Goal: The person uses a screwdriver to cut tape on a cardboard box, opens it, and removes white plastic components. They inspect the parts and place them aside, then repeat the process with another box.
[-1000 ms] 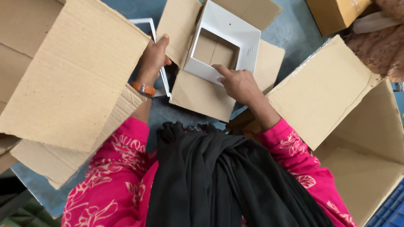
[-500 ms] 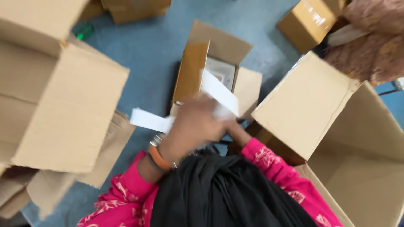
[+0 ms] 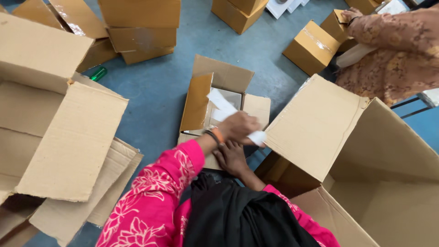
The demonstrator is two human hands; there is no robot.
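small carton (image 3: 215,98): brown cardboard box, open at the top, standing on the blue floor just ahead of the person; its four flaps are folded outward, the far flap upright and the left flap tilted up, showing a glossy inner face.
white insert (image 3: 227,107): a flat white piece, angled, lying partly inside the carton's opening and sticking out over its near right edge; its near end is under the left hand.
carton interior: pale, mostly covered by the white piece; what lies beneath cannot be told.
near flap: pressed down flat, partly hidden under the two hands.
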